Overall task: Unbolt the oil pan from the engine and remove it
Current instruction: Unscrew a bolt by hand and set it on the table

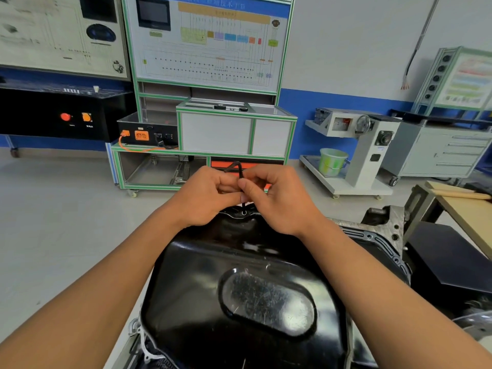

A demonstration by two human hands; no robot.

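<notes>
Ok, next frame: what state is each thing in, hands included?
oil pan: seated on the engine, not lifted.
hex key: upright, tip in a bolt at the pan's far edge.
left hand: pinches the hex key.
right hand: pinches the key's shaft.
green bucket: upright on a cart.

One head-worn wide-angle view looks forward and down, close over the oil pan point(239, 262).
</notes>
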